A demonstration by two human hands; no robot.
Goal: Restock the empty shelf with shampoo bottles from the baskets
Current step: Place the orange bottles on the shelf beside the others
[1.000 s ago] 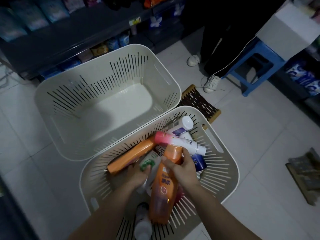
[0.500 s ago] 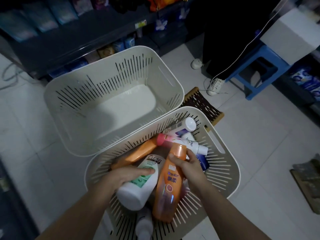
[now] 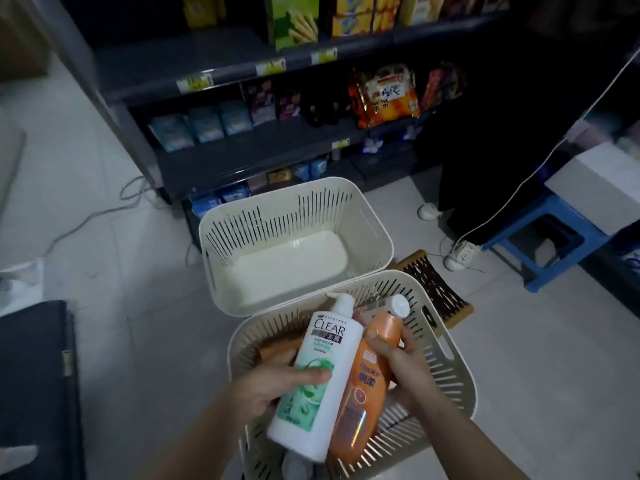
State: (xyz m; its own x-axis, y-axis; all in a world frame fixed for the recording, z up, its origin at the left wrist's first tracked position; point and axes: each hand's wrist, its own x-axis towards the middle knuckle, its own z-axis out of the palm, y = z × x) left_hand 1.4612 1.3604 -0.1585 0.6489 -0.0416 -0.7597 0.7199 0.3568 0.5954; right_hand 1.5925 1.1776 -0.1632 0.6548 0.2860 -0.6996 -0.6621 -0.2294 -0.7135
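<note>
The left hand [image 3: 277,382] grips a white bottle [image 3: 311,386] around its middle, and the right hand [image 3: 401,368] clasps an orange bottle [image 3: 367,386] below its cap. The bottles touch side by side above the near basket [image 3: 460,386] at 6 o'clock. A second basket [image 3: 294,268] stands just beside it at 12 o'clock, with the shelves [image 3: 242,157] beyond.

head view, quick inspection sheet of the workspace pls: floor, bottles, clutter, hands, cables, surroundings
surface: white tiled floor.
job's things: CLEAR bottle and orange bottle held above near basket, more bottles inside; far basket shows bare bottom.
clutter: brown slatted mat beside near basket.
grippers: left hand grips CLEAR bottle; right hand grips orange bottle.
cables: white floor cable at left; white hanging cable at right.
surroundings: dark shelf unit with packets, blue stool, a person's white shoes.
</note>
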